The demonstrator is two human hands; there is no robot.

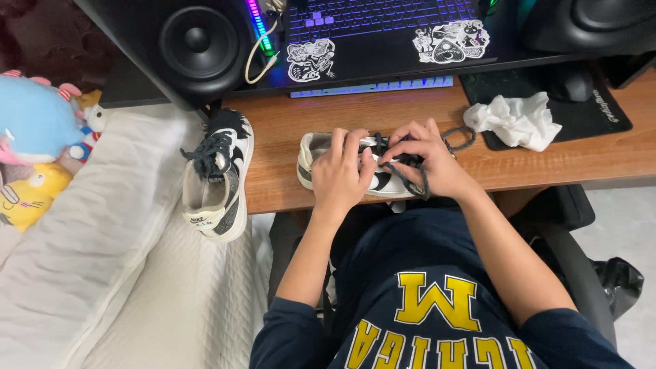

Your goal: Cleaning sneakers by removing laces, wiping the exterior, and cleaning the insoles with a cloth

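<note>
A white and black sneaker lies on its side on the wooden desk, near the front edge. My left hand presses down on its upper. My right hand pinches the dark shoelace over the eyelets; loose lace loops trail right and hang toward me. A second matching sneaker with dark laces stands at the desk's left corner, half over the white bedding.
A laptop with a lit purple keyboard and stickers sits at the back, flanked by black speakers. A crumpled white tissue and mouse rest on a black mat. Plush toys lie on the bed at left.
</note>
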